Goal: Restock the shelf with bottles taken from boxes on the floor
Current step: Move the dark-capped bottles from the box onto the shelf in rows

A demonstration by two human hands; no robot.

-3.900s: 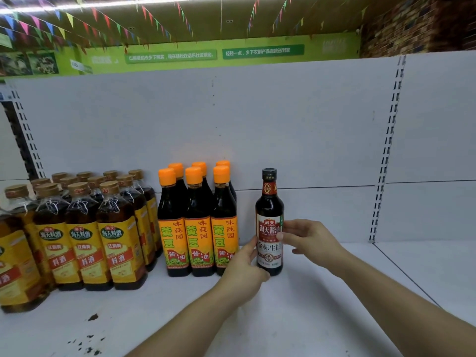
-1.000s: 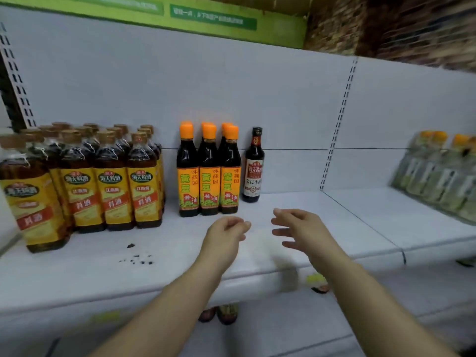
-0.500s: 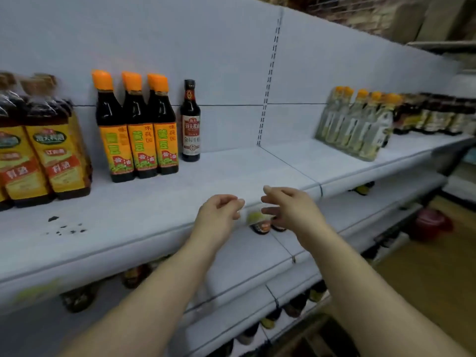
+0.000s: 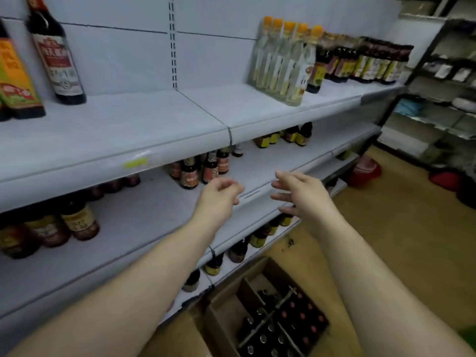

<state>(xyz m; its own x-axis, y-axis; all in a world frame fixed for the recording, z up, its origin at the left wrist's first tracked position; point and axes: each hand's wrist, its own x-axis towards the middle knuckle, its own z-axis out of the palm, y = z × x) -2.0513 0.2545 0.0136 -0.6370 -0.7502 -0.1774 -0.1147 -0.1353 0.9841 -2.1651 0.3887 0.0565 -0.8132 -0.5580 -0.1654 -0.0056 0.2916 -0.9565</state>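
Dark bottle (image 4: 58, 55) stood on top shelf (image 4: 128, 124), far up-left of box (image 4: 223, 309); both hands had let go and pulled back. Left hand (image 4: 219, 195) hung above box, fingers loosely curled, empty. Right hand (image 4: 301, 194) likewise above box, fingers apart, empty. Spare bottles (image 4: 283, 323) sat upright inside box. Judged: next pickup due.

Bottles (image 4: 55, 51) on shelf (image 4: 134, 130) at left, bottle-filled box (image 4: 268, 318) on floor below
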